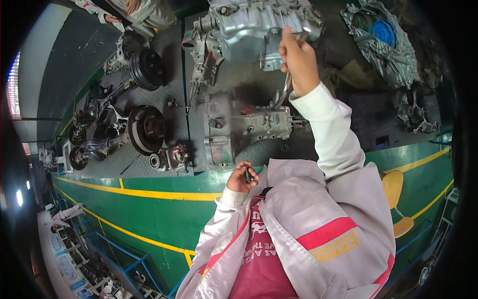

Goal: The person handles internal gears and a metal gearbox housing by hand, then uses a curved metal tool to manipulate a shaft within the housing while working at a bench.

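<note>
Shiny tool [287, 83]: long, thin and silver, tilted in your right hand [300, 60]; its top end is by the big case, but you can't see if they touch.
Dark bits [248, 175]: small, held in your left hand [240, 180]; your fingers hide part.
Big case [244, 37]: silver, bumpy metal, ahead of you.

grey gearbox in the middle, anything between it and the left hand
Nothing visible: the left hand, holding a small dark metal part, appears just below the lower edge of the gearbox in the picture. Their difference in height can't be judged.
</note>
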`<state>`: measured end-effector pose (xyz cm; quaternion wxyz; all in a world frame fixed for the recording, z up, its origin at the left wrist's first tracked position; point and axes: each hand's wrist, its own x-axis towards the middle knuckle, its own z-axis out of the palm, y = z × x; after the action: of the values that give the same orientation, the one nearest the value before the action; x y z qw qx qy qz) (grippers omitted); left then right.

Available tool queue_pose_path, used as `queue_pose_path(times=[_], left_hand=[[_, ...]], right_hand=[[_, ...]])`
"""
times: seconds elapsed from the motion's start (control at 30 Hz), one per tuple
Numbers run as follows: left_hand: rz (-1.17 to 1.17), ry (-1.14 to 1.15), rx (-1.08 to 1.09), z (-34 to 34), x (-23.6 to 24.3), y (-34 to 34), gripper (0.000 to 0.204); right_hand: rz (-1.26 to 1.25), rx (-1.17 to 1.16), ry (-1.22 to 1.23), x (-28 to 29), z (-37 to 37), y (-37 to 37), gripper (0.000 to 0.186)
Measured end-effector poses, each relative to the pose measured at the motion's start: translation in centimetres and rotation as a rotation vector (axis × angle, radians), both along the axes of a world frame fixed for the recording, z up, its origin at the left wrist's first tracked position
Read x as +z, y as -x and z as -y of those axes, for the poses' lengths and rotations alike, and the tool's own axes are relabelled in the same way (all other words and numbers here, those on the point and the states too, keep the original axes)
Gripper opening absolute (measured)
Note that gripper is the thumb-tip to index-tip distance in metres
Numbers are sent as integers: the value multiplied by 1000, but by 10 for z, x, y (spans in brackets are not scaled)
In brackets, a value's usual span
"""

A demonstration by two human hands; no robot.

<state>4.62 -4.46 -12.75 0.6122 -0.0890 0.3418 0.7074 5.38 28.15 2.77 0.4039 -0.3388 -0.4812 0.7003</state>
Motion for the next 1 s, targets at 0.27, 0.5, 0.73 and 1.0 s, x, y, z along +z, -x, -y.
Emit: queue_pose_path(times=[0.27, 0.5, 0.73, 1.0], left_hand=[[-18, -34, 128, 6, -26, 7, 20], [-151, 52, -178, -3, -43, 13, 23], [-43, 105, -89, -3, -43, 11, 17], [-33, 113, -103, -12, -40, 13, 18]], right_hand=[[-122, -331, -112, 1, -24, 22, 30], [-92, 1094, -424, 9, 22, -7, 25], [-74, 314, -219, 30, -42, -46, 22], [-257, -324, -56, 8, -89, -5, 22]])
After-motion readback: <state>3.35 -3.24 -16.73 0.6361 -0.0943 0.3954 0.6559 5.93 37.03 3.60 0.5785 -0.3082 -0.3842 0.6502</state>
